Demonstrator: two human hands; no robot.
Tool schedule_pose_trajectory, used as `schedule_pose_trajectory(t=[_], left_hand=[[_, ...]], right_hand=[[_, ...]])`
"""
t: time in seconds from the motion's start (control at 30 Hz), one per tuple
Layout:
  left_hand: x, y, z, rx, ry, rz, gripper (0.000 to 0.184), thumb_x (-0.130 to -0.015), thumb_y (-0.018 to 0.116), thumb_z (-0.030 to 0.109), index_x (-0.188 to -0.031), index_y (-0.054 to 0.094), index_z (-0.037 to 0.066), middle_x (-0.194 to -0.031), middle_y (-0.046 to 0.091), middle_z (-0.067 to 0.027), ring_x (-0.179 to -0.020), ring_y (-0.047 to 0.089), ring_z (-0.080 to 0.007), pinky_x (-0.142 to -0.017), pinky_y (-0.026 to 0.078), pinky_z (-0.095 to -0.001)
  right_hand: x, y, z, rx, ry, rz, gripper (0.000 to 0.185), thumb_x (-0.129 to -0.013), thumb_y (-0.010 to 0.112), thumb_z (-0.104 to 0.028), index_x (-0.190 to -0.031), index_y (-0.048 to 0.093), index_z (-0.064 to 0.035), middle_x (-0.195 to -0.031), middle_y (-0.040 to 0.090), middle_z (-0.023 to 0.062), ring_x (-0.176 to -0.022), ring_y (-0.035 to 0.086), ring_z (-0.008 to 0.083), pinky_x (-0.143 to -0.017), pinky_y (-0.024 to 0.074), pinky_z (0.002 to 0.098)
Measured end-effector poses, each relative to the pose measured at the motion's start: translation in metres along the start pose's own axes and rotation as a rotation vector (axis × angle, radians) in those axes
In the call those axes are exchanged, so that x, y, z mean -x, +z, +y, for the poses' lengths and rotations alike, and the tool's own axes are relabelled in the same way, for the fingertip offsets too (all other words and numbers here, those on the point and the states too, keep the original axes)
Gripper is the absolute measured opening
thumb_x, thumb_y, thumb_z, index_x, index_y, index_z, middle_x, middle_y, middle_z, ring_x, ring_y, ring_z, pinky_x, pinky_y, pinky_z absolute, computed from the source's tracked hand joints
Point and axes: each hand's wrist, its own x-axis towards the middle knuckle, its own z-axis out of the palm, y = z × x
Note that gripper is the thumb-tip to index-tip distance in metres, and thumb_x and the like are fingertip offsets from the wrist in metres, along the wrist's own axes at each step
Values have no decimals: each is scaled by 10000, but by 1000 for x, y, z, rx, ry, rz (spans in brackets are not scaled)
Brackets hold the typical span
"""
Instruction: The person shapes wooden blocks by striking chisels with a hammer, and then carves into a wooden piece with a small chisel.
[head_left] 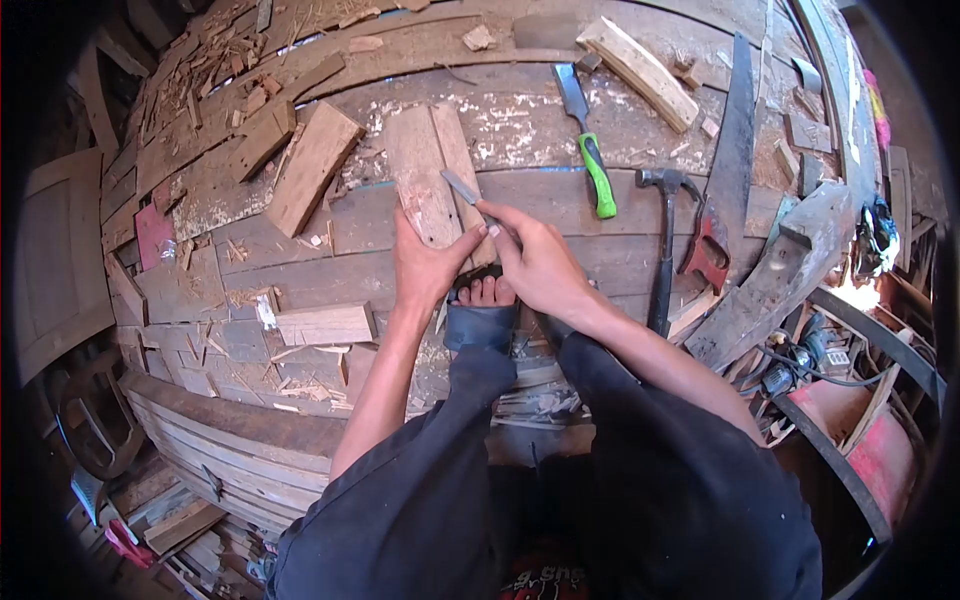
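A pale wooden board (pixel 418 150) lies lengthwise in front of me, with a long line running down it. My left hand (pixel 428 262) grips its near left side, the thumb reaching across toward my other hand. In my right hand (pixel 540 258) is a narrow flat metal blade (pixel 460 187), its tip pointing away over the board's right part; any handle is hidden by my fingers. My bare toes (pixel 485 291) are at the board's near end. To the right lies a chisel with a green and black handle (pixel 597 177).
A claw hammer (pixel 662 240) and a red-handled handsaw (pixel 735 140) lie to the right. Wood blocks (pixel 315 168) and an offcut (pixel 325 324) are on the left, among shavings. A curved wooden piece (pixel 640 72) lies farther back. Cables and tools clutter the lower right.
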Motion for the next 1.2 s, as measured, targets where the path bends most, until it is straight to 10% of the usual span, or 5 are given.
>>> schedule_pose_trajectory(t=[0.2,0.53,0.8,1.2], left_hand=[[-4,14,3,26,-40,44,1003,-748,957,322,-1475,374,-50,-1291,664,-259,-1179,681,-333,-1022,536,-420],[1,55,22,401,-159,-117,1102,-877,876,275,-1602,123,-72,-1459,504,-293,-1311,593,-339,-1091,499,-402],[13,33,15,-105,-77,-86,898,-880,846,275,-1566,366,-50,-1383,557,-270,-1208,630,-323,-1005,536,-397],[-100,-20,18,-105,48,5,951,-853,844,461,-1536,441,-63,-1364,616,-285,-1212,643,-341,-1015,534,-427]], right_hand=[[-13,-34,-21,-288,406,-128,378,-1076,570,-169,-1428,623,-42,-924,709,84,-696,595,83,-598,493,274],[-14,-99,-48,-284,381,76,457,-1038,667,-219,-1451,564,-52,-1105,721,147,-853,639,136,-715,519,291],[-3,-93,-24,-183,342,57,508,-1006,710,-268,-1430,568,-26,-1331,670,227,-1295,622,378,-1069,495,444],[-6,-122,-30,128,252,22,398,-949,748,-289,-1134,717,62,-996,781,256,-994,779,343,-871,579,416]])
